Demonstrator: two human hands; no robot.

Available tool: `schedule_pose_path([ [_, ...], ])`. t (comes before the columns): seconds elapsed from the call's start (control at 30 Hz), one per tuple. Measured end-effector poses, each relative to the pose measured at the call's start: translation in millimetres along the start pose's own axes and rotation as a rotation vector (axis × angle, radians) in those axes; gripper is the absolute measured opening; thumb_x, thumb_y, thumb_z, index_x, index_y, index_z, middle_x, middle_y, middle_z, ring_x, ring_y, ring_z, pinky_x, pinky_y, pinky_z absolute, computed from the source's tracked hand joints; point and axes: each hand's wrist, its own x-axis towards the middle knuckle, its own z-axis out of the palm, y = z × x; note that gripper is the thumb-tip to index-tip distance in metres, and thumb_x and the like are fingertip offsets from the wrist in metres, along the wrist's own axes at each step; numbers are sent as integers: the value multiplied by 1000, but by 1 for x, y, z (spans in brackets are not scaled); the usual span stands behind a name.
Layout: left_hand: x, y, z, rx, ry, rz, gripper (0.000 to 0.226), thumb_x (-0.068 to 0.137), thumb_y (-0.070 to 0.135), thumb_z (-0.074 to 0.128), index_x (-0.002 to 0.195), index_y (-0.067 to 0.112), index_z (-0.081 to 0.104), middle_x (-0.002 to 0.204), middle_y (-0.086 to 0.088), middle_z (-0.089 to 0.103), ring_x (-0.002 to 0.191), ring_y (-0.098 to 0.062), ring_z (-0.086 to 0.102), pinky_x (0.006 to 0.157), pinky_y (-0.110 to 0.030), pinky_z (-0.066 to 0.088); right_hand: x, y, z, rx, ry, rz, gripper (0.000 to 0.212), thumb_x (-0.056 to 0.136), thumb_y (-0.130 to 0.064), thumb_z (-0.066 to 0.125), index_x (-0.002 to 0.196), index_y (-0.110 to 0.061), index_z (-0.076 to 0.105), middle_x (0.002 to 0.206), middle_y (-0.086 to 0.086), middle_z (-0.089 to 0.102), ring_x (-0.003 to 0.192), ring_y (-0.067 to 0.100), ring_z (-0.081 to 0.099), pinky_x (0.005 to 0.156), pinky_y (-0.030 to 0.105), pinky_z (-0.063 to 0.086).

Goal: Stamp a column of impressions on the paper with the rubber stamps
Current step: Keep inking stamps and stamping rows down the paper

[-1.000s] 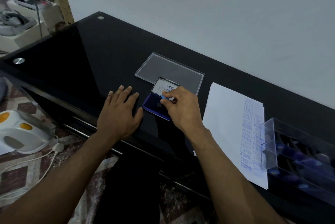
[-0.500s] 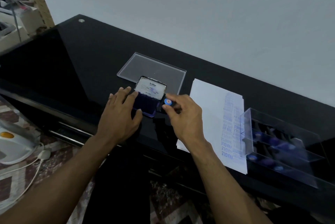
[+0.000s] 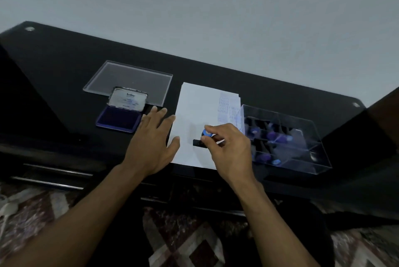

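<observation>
The right hand pinches a rubber stamp over the paper, while the left hand lies flat with fingers spread at the sheet's left edge. Beyond the left hand sits the open ink pad; right of the right hand stands a clear stamp box.

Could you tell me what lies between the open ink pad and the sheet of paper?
In the head view, the left hand lies flat there, its fingertips touching the paper's left edge, beside the ink pad.
</observation>
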Motion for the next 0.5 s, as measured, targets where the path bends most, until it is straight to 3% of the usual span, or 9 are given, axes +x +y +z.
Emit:
schedule_pose_path([
  [0.2, 5, 24, 19, -23, -84, 30, 67, 93, 53, 41, 152, 20, 41, 163, -7, 29, 155, -25, 10, 124, -44, 6, -12, 14, -23, -26, 10, 2, 21, 83, -12, 78, 104, -15, 77, 95, -6, 68, 81, 0, 64, 71, 12, 52],
  [0.5, 12, 31, 37, 1, -155, 58, 70, 94, 58, 36, 154, 22, 39, 165, -4, 26, 156, -24, 9, 124, -46, 8, -23, 21, -34, -38, 27, 3, 21, 82, -13, 79, 103, -16, 77, 95, -5, 69, 79, 3, 65, 72, 14, 53],
])
